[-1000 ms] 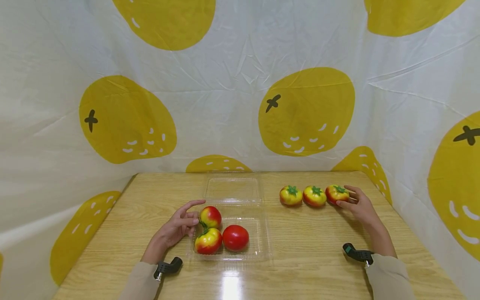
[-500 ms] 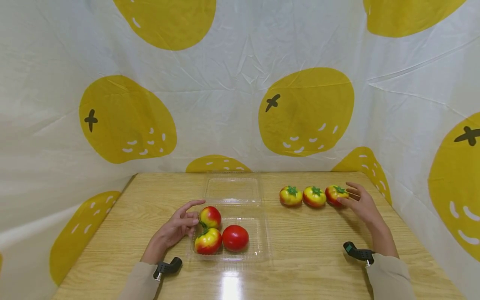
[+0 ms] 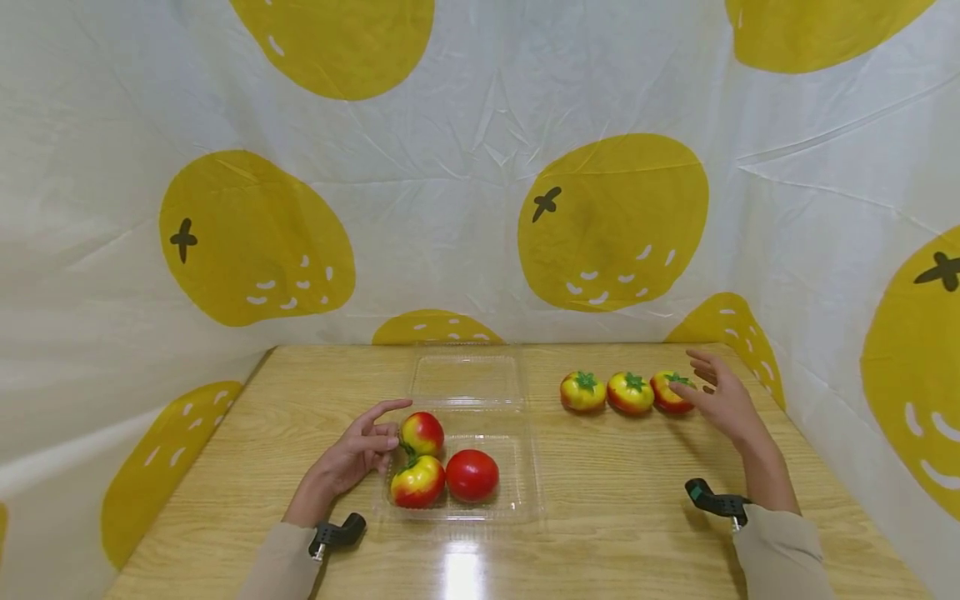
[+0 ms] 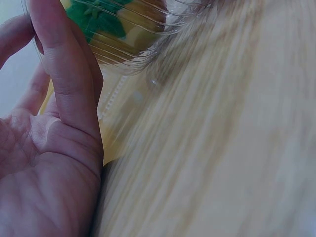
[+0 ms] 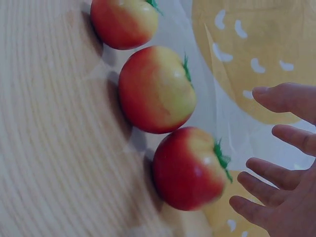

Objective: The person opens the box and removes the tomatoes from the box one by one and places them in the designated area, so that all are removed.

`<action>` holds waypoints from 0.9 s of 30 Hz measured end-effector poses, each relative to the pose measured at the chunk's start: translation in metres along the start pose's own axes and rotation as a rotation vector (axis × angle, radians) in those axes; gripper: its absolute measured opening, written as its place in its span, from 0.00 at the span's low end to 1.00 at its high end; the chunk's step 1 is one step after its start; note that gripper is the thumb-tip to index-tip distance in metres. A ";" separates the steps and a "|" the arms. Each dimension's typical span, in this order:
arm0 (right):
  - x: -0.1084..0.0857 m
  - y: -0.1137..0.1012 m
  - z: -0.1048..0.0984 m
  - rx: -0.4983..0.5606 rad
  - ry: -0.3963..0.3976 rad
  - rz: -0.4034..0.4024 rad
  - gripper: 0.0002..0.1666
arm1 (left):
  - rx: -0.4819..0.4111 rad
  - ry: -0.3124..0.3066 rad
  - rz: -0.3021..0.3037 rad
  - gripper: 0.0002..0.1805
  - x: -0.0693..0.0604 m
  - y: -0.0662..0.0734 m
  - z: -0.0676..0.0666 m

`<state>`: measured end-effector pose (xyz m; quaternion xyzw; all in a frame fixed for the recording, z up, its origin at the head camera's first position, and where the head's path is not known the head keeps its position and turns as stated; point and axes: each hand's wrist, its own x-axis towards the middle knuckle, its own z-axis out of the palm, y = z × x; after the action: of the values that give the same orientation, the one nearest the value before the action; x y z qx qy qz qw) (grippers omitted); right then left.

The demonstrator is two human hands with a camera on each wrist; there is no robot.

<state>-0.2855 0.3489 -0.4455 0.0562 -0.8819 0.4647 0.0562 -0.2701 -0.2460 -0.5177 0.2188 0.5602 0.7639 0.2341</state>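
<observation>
Your right hand (image 3: 723, 402) spread, fingers just beside end tomato (image 5: 186, 170); your left hand (image 3: 356, 454) at left edge of clear box (image 3: 516, 467), cannot tell whether pinching.

creased white cloth (image 3: 435, 225) with yellow fruit prints (image 3: 615, 229), wood-grain tabletop (image 3: 615, 508), bright glare (image 3: 462, 571) on its surface

The place looks like a curtained-off booth: creased white cloth (image 3: 435, 233), printed with big yellow fruits (image 3: 613, 225), hangs behind and along both sides of a wood-grain counter (image 3: 600, 500). What kind of room lies beyond cannot be told.
</observation>
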 end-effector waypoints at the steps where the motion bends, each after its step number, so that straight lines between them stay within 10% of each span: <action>1: 0.000 -0.001 0.000 -0.006 0.006 -0.008 0.49 | 0.003 0.000 -0.002 0.34 0.000 0.000 0.000; 27: -0.011 -0.061 0.004 -0.064 0.069 -0.198 0.41 | -0.006 -0.006 0.011 0.34 0.001 -0.002 0.000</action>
<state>-0.2656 0.3120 -0.3993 0.1250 -0.8839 0.4303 0.1340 -0.2706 -0.2453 -0.5194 0.2234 0.5561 0.7662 0.2322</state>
